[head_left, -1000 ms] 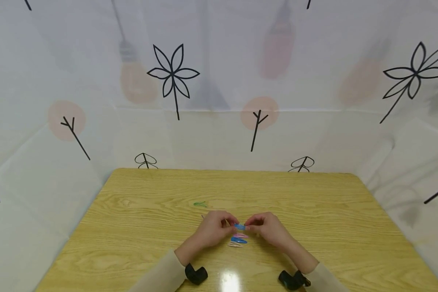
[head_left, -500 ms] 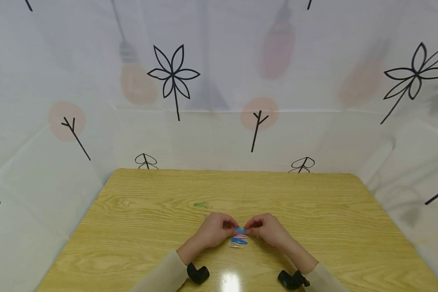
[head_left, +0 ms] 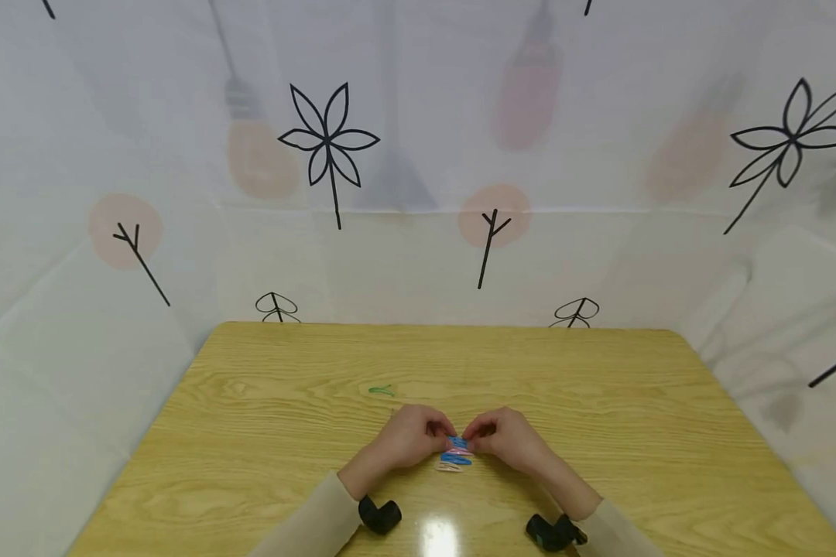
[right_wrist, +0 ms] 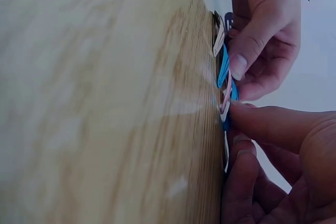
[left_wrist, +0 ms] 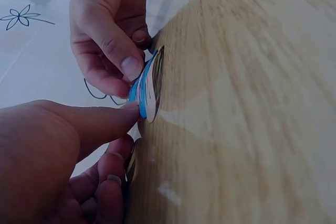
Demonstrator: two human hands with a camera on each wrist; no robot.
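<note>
Snap hair clips lie in a short column on the table, one above another in the head view. At its far end a blue hair clip (head_left: 458, 442) spans the space between both hands. My left hand (head_left: 412, 435) pinches its left end with thumb and fingertips. From the other side my right hand (head_left: 505, 435) pinches the right end. Nearer me come a pink hair clip (head_left: 461, 452), a second blue hair clip (head_left: 456, 459) and a beige hair clip (head_left: 449, 467). In the right wrist view, the beige clip (right_wrist: 218, 40) and the lower blue clip (right_wrist: 223, 69) lie flat on the wood.
A green hair clip (head_left: 381, 390) lies apart, farther back and left. Behind my left hand, a dark clip (right_wrist: 229, 21) shows in the right wrist view. The wooden table (head_left: 599, 387) ends at a patterned white cloth (head_left: 404, 263).
Both hands have moved slightly toward me with the far blue hair clip, bringing it right up against the pink one. The other clips have stayed in place.
</note>
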